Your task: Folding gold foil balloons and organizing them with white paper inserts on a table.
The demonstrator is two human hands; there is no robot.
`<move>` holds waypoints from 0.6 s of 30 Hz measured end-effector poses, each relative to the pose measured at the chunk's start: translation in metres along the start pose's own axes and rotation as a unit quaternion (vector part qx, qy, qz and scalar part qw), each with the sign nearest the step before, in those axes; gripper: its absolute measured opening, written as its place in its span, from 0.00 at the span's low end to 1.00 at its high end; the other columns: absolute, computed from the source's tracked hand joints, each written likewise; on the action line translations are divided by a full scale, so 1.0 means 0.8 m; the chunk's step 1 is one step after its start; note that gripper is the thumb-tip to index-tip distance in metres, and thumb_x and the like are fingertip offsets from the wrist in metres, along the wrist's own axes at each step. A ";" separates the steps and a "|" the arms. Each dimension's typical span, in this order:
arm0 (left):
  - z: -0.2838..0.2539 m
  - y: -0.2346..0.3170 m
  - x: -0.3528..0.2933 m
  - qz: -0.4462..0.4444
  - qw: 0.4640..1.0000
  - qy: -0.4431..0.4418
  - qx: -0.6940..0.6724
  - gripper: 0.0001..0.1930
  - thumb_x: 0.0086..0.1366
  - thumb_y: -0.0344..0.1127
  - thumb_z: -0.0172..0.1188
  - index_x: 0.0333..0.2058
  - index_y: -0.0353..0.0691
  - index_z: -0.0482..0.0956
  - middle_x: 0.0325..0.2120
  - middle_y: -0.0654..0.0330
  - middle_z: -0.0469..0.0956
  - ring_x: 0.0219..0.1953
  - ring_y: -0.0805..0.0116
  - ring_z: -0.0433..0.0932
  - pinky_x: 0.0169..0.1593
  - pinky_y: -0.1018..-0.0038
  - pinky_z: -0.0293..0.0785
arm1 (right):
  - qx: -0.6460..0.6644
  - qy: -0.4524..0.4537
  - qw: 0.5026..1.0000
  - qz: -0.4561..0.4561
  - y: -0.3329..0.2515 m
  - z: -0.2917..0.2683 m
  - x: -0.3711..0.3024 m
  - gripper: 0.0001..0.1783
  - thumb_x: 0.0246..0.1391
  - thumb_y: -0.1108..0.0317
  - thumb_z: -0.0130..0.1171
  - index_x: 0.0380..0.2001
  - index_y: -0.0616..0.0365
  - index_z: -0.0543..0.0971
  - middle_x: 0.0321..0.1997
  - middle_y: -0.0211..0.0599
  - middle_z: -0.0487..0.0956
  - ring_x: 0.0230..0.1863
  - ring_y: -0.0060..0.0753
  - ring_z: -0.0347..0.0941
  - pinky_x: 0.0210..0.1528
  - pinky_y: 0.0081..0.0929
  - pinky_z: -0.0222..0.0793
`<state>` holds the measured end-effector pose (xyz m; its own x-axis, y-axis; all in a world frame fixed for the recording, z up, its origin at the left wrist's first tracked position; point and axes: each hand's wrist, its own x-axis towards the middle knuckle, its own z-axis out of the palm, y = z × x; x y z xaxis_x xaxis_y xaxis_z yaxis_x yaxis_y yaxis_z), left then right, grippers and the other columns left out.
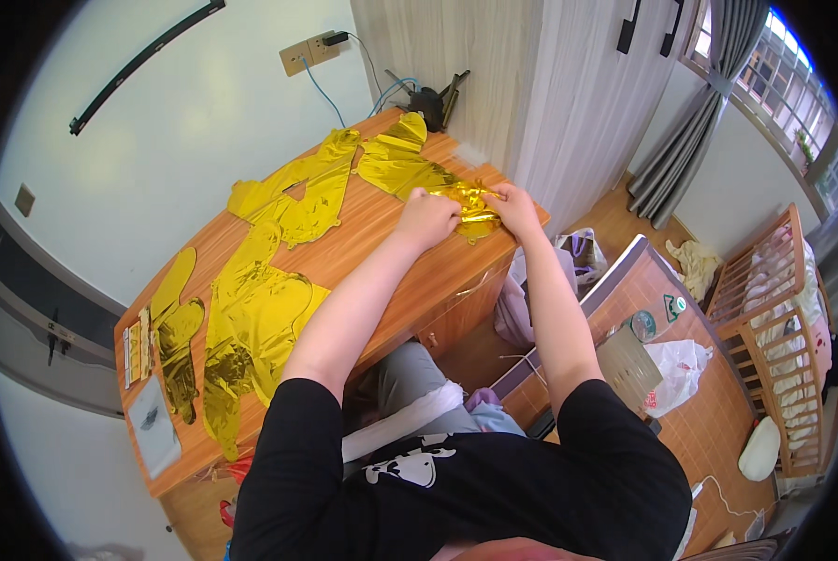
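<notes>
At the right end of the wooden desk (382,245), both my hands grip a crinkled gold foil balloon (476,211), flat and without air. My left hand (428,220) is closed like a fist on its left part. Fingers of my right hand (515,209) pinch its upper right edge; the fingertips are partly hidden by the foil. Touching it on the left lies another flat gold foil balloon (396,161). Further left are a large foil balloon (302,192), one beside my left forearm (262,313), and a narrow one (178,323) near the desk's left end.
A white sheet or pouch (155,425) and a small printed packet (139,348) lie at the desk's left edge. A black router (428,105) with cables stands at the back corner. Right of the desk are plastic bags (522,304), a low table (709,411) with a glass, and a wooden crib (774,346).
</notes>
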<state>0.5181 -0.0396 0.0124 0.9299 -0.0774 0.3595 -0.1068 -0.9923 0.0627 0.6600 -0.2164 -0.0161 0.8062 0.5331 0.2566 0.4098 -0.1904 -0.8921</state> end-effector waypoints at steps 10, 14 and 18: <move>0.002 -0.018 0.002 -0.123 0.989 -0.010 -0.084 0.15 0.66 0.52 0.60 0.36 0.49 0.86 0.38 0.60 0.84 0.45 0.59 0.82 0.54 0.55 0.67 | -0.081 -0.113 0.989 -0.056 -0.006 -0.017 0.019 0.39 0.48 0.53 0.76 0.59 0.65 0.76 0.56 0.50 0.81 0.59 0.38 0.77 0.60 0.33 0.71; -0.004 -0.013 0.007 -0.114 0.993 -0.027 0.004 0.19 0.64 0.55 0.62 0.41 0.47 0.86 0.43 0.59 0.84 0.49 0.58 0.81 0.54 0.54 0.67 | 0.018 -0.143 0.987 -0.070 0.005 -0.031 0.009 0.33 0.50 0.67 0.74 0.58 0.66 0.76 0.54 0.47 0.83 0.59 0.37 0.77 0.59 0.33 0.73; -0.017 -0.021 0.002 -0.220 0.969 -0.080 0.084 0.32 0.60 0.67 0.62 0.47 0.43 0.83 0.47 0.55 0.81 0.52 0.54 0.79 0.59 0.54 0.67 | -0.008 -0.206 0.977 0.054 -0.037 -0.027 0.021 0.28 0.55 0.73 0.68 0.59 0.63 0.76 0.48 0.41 0.85 0.49 0.34 0.80 0.53 0.33 0.75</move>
<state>0.5170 -0.0217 0.0245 0.9164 0.3555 0.1838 0.3583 -0.9334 0.0192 0.6706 -0.2195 0.0222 0.6061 0.7952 -0.0141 0.3407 -0.2756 -0.8989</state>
